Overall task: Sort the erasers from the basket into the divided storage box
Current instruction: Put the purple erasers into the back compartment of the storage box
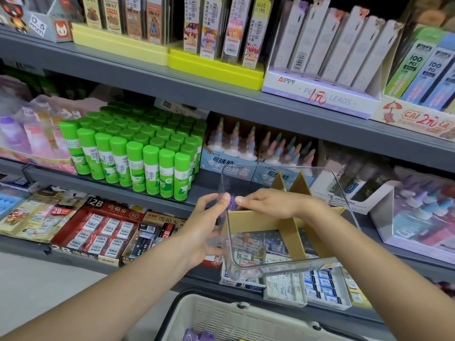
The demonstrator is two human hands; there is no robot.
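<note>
Clear plastic storage box (283, 263), cardboard dividers (293, 232), both hands gripping

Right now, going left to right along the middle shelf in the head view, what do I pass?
Pink and purple packs → green glue sticks → pastel-tipped bottles → clear storage box, held in front of the shelf → purple display box.

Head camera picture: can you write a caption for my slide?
Two hands, left and right, hold a clear divided box above a white basket.
</note>
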